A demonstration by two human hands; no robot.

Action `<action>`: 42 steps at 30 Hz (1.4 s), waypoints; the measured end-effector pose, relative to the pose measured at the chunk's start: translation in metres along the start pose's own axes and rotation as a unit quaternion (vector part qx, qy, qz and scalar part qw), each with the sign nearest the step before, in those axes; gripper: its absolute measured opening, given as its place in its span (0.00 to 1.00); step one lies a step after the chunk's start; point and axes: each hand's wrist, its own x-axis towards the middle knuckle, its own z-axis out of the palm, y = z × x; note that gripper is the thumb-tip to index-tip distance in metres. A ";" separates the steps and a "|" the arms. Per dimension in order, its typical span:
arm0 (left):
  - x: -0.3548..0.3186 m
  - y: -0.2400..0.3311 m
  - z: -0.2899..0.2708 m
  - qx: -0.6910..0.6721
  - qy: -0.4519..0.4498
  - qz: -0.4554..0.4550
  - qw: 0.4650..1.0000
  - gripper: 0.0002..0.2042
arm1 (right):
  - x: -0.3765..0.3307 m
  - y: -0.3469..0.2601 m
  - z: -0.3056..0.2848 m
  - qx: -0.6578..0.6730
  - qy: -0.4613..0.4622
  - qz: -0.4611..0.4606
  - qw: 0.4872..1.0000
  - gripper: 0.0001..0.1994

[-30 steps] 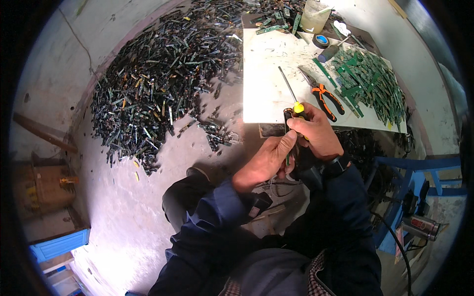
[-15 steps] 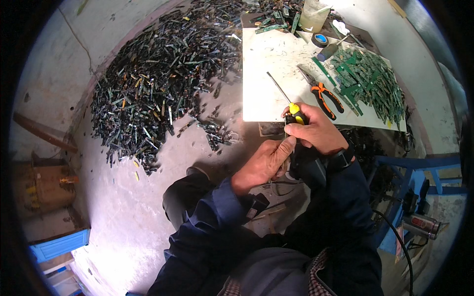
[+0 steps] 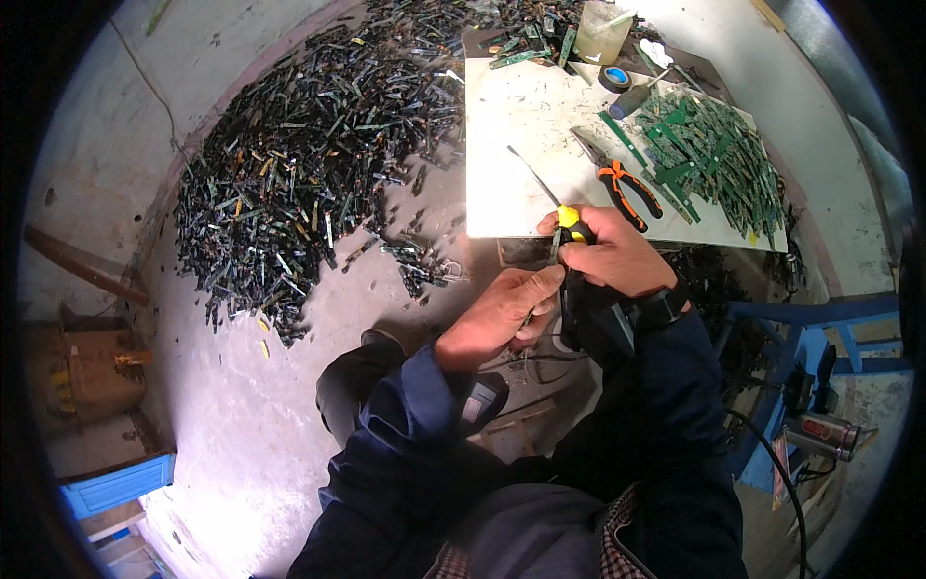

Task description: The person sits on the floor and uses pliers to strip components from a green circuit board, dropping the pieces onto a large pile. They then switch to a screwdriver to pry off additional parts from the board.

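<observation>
Grip: right hand (image 3: 617, 259) clenches screwdriver (image 3: 545, 189); left hand (image 3: 497, 314) pinches a narrow circuit strip (image 3: 554, 246).
Risk: the blade may slip toward those fingers.

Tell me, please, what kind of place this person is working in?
Probably a small, informal workshop for taking apart electronic scrap. A big heap of dark scrap strips covers the concrete floor, green circuit boards and orange-handled pliers lie on a white board, and the right hand holds a screwdriver.
</observation>
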 end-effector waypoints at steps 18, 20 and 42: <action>-0.007 -0.002 -0.008 -0.031 0.048 0.000 0.998 0.18 | 0.005 0.025 0.027 0.086 0.060 -0.033 0.994 0.15; -0.008 -0.002 -0.008 -0.027 0.054 -0.005 0.998 0.19 | 0.004 0.020 0.028 0.078 0.078 -0.015 0.994 0.13; 0.002 -0.006 -0.006 0.155 0.156 0.059 0.974 0.30 | 0.005 0.019 0.050 0.088 0.178 -0.065 0.978 0.17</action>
